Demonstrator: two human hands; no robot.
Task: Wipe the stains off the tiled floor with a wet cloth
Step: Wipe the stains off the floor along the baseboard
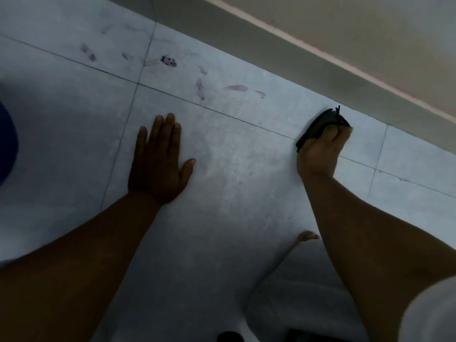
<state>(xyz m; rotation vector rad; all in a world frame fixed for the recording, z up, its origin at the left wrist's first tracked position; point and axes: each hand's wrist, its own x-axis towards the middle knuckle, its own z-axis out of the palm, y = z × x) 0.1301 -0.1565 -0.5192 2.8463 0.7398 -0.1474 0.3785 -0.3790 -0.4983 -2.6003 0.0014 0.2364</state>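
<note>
Head view: right hand (320, 149) presses dark cloth (318, 124) beneath its fingers.

The pale tiled floor (234, 156) bears purplish stains (170, 61) near the wall — a flat left hand (158, 166), and a dark cloth (320, 124) under the right hand (320, 151).

Home interior, likely; pale tiled floor (234, 156); skirting (320, 62); painted wall (370, 25)
</note>
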